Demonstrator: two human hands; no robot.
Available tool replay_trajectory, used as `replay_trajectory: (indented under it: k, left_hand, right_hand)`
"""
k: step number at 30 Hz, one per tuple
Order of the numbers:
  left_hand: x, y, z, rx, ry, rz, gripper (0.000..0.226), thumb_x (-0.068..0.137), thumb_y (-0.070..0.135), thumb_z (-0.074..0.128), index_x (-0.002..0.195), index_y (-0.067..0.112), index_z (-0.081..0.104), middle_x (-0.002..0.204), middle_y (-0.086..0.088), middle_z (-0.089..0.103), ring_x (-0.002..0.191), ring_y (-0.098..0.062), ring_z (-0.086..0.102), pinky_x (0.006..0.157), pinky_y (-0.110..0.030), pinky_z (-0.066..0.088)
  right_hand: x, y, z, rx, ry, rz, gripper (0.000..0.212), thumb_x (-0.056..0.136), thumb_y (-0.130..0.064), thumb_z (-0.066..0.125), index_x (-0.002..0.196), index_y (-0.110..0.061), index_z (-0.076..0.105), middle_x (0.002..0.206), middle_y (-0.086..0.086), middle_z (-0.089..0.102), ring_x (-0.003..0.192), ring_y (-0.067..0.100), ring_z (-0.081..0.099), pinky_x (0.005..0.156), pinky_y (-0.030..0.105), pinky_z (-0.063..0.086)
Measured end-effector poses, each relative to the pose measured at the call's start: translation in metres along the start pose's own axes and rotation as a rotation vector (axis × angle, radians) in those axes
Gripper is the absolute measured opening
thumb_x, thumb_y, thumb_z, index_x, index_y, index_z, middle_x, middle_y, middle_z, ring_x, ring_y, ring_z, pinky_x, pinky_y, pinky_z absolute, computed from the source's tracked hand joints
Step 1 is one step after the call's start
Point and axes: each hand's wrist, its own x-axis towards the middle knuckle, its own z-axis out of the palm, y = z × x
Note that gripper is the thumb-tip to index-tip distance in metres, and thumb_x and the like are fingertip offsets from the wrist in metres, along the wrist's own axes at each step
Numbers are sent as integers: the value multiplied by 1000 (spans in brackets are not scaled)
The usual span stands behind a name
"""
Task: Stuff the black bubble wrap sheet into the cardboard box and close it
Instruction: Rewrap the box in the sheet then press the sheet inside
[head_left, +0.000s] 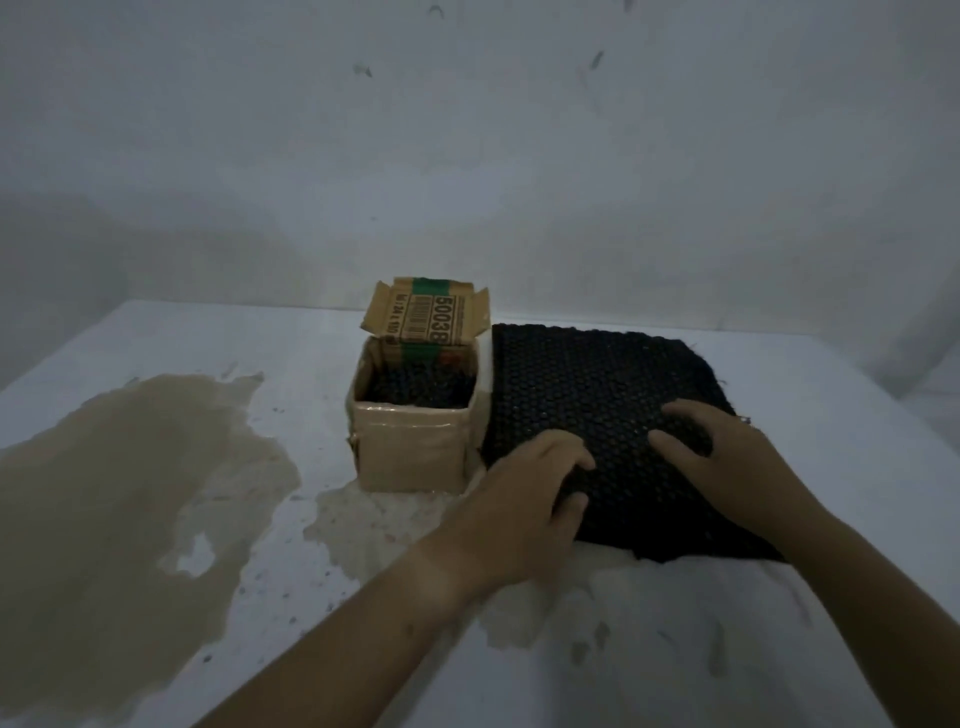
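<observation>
My left hand (524, 488) pinches the near left edge of the black bubble wrap sheet (587, 384), and my right hand (727, 457) grips a fold of it. The sheet lies on the bench (182, 343) against the right side of the cardboard box (410, 447), whose lid stands open.

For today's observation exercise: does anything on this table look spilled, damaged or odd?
Yes. A large brownish patch spreads over the white table left of the cardboard box and along its front, like a spill or stain; wet or dry is unclear.
</observation>
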Motion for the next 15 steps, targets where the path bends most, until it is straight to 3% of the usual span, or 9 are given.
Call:
replay_trajectory:
  k: [3,5,7,11,13,15]
  left_hand:
    - [11,-15,19,37,13,-259,37,103,31,42,136,16,44,159,-5,21,147,-20,18,118,-34,21]
    - [19,-23,25,111,-20,-413,37,103,34,39,133,14,43,158,-14,19,144,-30,22,114,-43,27]
    - [27,-25,28,163,-43,-487,33,101,34,43,126,13,47,146,-17,33,133,-33,35,107,-44,36]
    - [37,-22,28,182,122,-431,16,94,29,56,102,16,61,115,-3,52,110,-22,51,92,-36,44]
    - [40,-21,27,133,228,-369,7,91,22,60,94,16,64,110,0,56,105,-18,54,90,-34,45]
    - [41,-19,27,57,312,-318,9,89,13,62,98,15,64,109,0,58,103,-15,55,92,-29,45]
  right_hand:
    - [-6,27,4,-73,20,106,48,90,-39,63,131,-13,57,136,7,58,121,24,54,100,30,38]
    - [-8,37,6,-154,-1,143,51,88,-41,65,131,-14,57,133,8,60,117,27,56,99,37,45]
    - [-10,41,10,-249,-24,147,47,84,-41,69,124,-18,62,126,5,63,110,28,60,93,42,50]
    - [-12,43,16,-218,130,42,12,80,-24,74,89,-24,66,100,-1,70,89,25,65,76,40,53]
    - [-11,43,17,-166,189,3,18,79,-14,74,79,-27,61,92,-5,69,84,22,64,71,36,51]
    - [-10,41,16,-107,235,-22,20,80,-10,72,77,-25,60,91,-6,67,87,20,64,71,30,46]
